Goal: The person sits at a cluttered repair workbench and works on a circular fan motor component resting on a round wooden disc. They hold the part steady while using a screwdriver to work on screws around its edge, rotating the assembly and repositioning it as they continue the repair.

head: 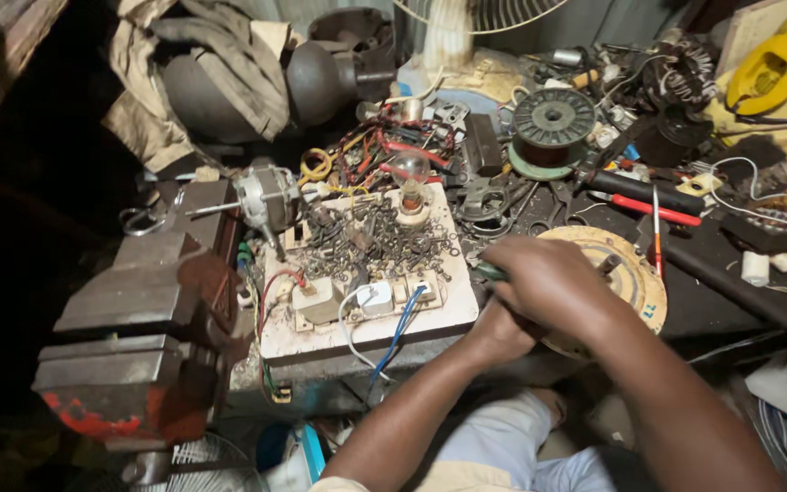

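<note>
Both forearms fill the bottom of the head view, and the right hand [548, 278] lies over the left hand [495, 330], the two pressed together at the near edge of a round cream-coloured motor housing [635, 273] that rests on the dark workbench [730, 292]. From under the right fingers a short green handle [489, 271], likely a screwdriver's, sticks out to the left; those fingers are curled closed around it, while the left fingers are hidden beneath the right hand, so I cannot tell whether they grip or only brace. The tool's tip is out of sight, so any slip would go unseen until it happened: judged from this pose, a push that skids off could drive the tip into the left hand below. Just left of the fingers sits a white wooden test board [366, 319] with a bare bulb [411, 173], sockets and loose red, blue and white wires [393, 342]; if that board is live, a knuckle or the metal shaft straying that way could meet an exposed contact. A heap of small screws [375, 237] covers the board beyond the fingertips and could scatter with a jolt. Right of the fingers a red-handled screwdriver [644, 208] and a thin red probe [656, 232] lie close by, easy to knock. Farther beyond stands a wire spool [553, 123], and far left of the hands a heavy bench vise [138, 337]
</note>
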Demonstrator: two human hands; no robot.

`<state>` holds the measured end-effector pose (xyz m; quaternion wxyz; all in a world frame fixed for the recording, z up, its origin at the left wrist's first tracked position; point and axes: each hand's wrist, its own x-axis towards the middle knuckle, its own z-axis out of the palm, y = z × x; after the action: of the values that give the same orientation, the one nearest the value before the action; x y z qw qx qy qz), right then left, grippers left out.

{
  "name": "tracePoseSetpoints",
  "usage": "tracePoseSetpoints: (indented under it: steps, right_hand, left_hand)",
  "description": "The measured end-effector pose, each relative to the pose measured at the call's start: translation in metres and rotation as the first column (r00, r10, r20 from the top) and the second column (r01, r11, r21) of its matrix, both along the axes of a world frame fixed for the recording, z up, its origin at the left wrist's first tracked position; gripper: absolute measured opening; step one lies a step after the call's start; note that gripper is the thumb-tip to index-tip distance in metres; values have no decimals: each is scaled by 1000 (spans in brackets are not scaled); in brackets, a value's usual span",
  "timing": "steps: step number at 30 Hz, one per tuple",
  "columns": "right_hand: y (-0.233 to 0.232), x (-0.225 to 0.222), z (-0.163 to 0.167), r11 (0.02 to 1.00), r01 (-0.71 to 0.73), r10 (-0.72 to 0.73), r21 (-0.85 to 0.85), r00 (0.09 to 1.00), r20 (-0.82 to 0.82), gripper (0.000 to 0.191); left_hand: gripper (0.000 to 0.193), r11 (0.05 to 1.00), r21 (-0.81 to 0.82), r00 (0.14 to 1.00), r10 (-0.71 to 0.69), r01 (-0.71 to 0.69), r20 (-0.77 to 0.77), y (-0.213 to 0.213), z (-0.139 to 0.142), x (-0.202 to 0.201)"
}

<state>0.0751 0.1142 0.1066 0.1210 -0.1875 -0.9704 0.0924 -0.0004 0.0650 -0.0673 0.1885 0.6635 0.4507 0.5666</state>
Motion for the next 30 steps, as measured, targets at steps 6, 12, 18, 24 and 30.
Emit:
tracePoseSetpoints:
  steps: [6, 12, 18, 24, 30]
  right_hand:
    - [13, -68, -7, 1000, 12, -9, -23, 994, 105, 27]
    - [56, -51, -12, 986, -35, 6, 165, 986, 169, 45]
    - [84, -28, -18, 934, -16, -77, 357, 967, 245, 36]
    - [30, 48, -14, 970, 160, -98, 184, 946, -310, 35]
    - [-64, 108, -53, 976, 206, -148, 69, 864, -482, 40]
  left_hand:
    - [38, 997, 79, 999, 3, 0, -39, -3, 5, 0]
    - [17, 999, -41, 999, 11, -9, 48, -6, 20, 6]
    - [16, 998, -38, 989, -45, 50, 141, -14, 42, 7]
    - [16, 997, -53, 982, -39, 49, 183, -19, 44, 3]
    - [14, 993, -101, 942, -17, 54, 335, -28, 43, 1]
